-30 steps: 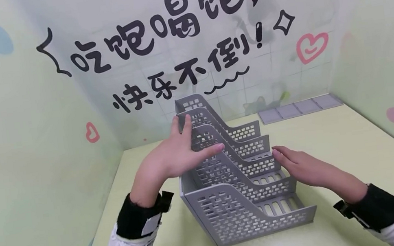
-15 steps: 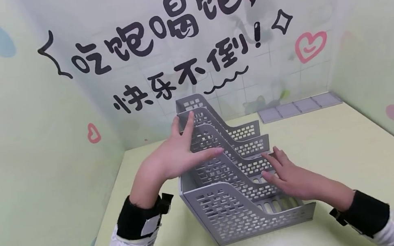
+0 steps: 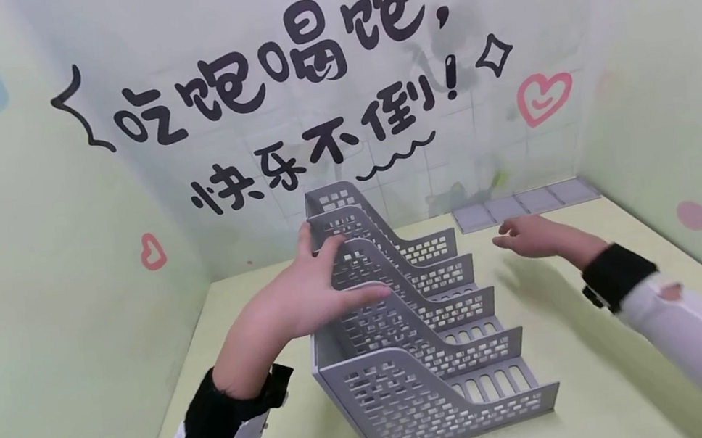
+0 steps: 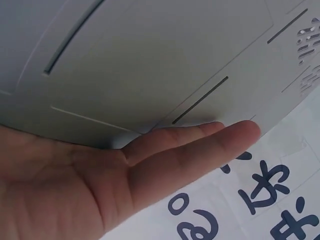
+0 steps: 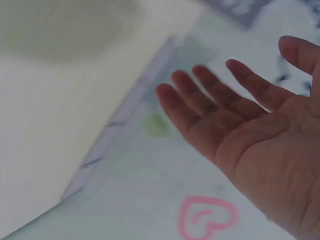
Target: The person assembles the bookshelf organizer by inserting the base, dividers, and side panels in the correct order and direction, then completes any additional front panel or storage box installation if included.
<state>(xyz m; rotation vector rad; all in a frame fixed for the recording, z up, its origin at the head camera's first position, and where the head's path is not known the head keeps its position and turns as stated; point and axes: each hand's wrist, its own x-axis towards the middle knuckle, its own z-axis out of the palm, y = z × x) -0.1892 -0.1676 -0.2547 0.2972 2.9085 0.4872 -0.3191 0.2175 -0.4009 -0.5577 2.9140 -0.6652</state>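
A grey plastic file organizer (image 3: 406,402) with several slots and perforated dividers stands upright on the table. My left hand (image 3: 301,298) rests on its tall back, with fingers spread and the thumb lying across a divider's upper part. In the left wrist view, straight fingers (image 4: 195,152) lie along the organizer's smooth back panel (image 4: 145,55). To the right of the organizer, my right hand (image 3: 533,235) hovers above the table, apart from everything. The right wrist view shows its palm and loosely extended fingers (image 5: 175,107) with nothing in them.
A flat grey segmented panel (image 3: 527,203) lies at the table's (image 3: 624,302) back right, against the wall. A printed back wall (image 3: 223,30) with dark lettering and two side walls enclose the table.
My right hand has left the organizer's low front and moved back and to the right, over the table. The left hand stays on the organizer's back. The head view has shifted slightly.
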